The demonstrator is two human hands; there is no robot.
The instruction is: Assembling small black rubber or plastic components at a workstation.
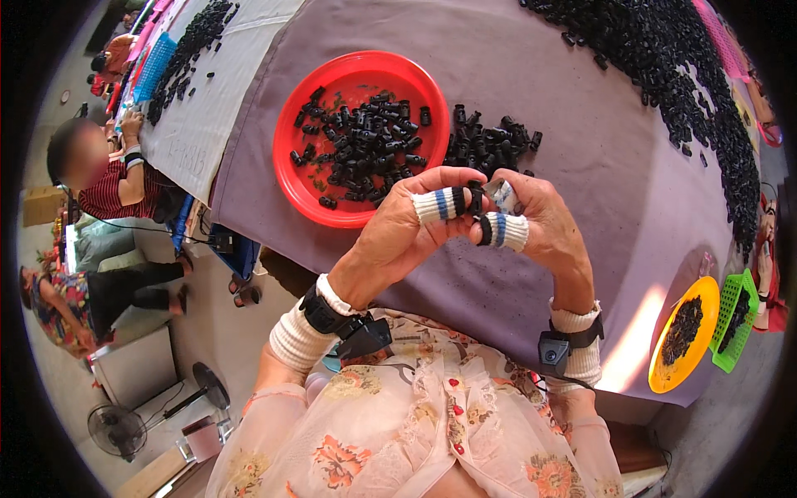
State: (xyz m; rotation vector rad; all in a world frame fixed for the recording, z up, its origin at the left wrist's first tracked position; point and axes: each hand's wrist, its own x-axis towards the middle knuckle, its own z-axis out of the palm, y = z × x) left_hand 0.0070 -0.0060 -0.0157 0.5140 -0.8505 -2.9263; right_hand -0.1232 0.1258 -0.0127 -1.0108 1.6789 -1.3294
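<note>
My left hand [411, 224] and my right hand [540, 224] meet above the purple table cloth [581, 124], fingertips together. A white knitted sleeve with blue stripes covers one finger on each hand. Between them they pinch a small black plastic part [476, 199] and a small pale piece [502, 195]; which hand grips which is hard to tell. Just beyond the hands stands a red round tray [292, 108] with several small black plastic parts [361, 145], and a loose heap of the same parts [490, 141] lies beside it on the cloth.
A long band of black parts [689, 75] runs along the table's far right. A yellow bowl [664, 369] and a green basket [743, 324] holding dark parts sit at the near right. Other people [108, 178] sit at left by another table. A fan [116, 427] stands on the floor.
</note>
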